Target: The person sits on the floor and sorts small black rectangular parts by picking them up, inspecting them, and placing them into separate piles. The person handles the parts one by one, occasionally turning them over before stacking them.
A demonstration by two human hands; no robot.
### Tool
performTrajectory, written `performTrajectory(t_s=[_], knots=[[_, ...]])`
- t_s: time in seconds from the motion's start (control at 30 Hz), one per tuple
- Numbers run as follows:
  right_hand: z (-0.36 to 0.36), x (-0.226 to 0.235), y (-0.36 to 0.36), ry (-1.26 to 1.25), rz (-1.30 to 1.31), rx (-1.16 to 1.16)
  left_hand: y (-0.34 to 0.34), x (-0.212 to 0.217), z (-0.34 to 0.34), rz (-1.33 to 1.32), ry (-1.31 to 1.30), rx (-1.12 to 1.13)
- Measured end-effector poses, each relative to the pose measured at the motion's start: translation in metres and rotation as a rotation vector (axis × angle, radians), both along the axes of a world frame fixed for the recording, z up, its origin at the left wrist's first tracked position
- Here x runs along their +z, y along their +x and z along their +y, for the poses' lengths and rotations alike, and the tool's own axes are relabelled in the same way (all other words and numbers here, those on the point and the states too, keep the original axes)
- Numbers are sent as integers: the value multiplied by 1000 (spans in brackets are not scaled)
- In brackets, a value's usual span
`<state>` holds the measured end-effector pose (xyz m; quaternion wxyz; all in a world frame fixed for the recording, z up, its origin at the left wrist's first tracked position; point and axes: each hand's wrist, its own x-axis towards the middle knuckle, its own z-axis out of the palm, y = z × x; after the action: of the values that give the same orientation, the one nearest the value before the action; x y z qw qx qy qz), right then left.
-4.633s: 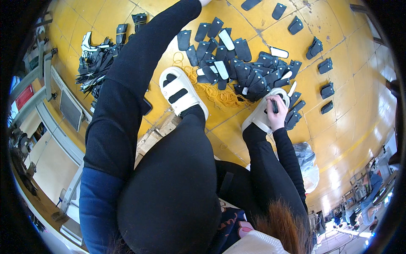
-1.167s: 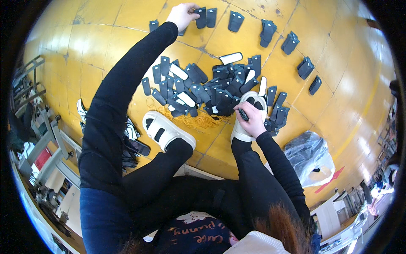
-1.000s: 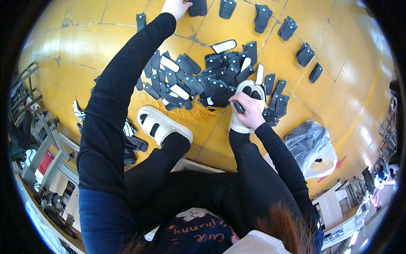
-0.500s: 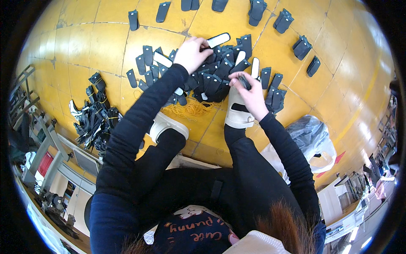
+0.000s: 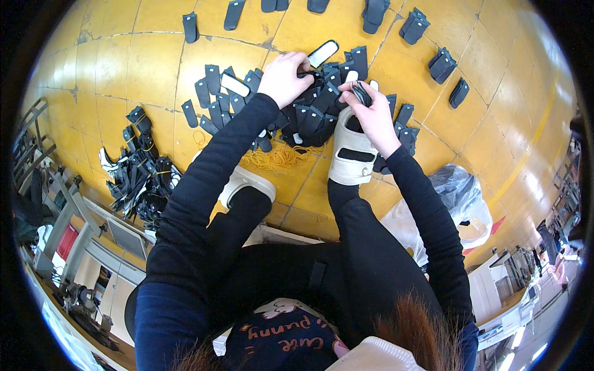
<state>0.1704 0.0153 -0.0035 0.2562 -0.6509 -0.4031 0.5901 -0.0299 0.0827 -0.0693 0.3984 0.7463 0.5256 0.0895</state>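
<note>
On the yellow floor in front of me lies a loose heap of flat black rounded pieces (image 5: 311, 122), several of them turned with a white face up. My left hand (image 5: 283, 79) is over the heap's far side with fingers and thumb curled in. What its fingertips grip is hidden among the dark pieces. Next to them lies a white-faced piece (image 5: 323, 54). Above my right shoe, my right hand (image 5: 371, 114) is closed on a small stack of black pieces (image 5: 361, 94), held edge-up between thumb and fingers.
Tangled yellow cords (image 5: 278, 156) lie between my white shoes (image 5: 354, 151). Tied bundles of black pieces (image 5: 145, 167) stand to the left. Small stacks (image 5: 414, 26) are spaced in an arc beyond the heap. A plastic bag (image 5: 455, 198) sits at my right, a metal frame (image 5: 77, 204) at left.
My right hand has risen slightly away from me, with the black stack tilted more upright. My left hand has shifted a little to the right, off the white-faced piece and into the heap.
</note>
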Motion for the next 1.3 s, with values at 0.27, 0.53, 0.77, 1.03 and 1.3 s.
performTrajectory(t_s=[0.27, 0.53, 0.77, 1.03, 1.3], knots=[[24, -26, 7, 437, -223, 375, -8, 4, -1, -162, 254, -183], [71, -75, 10, 736, -602, 590, -5, 7, 4, -591, -324, 436], [65, -72, 15, 603, -664, 446, -5, 24, 16, -719, -630, 642], [38, -17, 12, 965, -701, 472, 37, 47, -10, -991, -809, 818], [26, -7, 28, 1014, -752, 544, 47, 48, -17, -969, -799, 703]])
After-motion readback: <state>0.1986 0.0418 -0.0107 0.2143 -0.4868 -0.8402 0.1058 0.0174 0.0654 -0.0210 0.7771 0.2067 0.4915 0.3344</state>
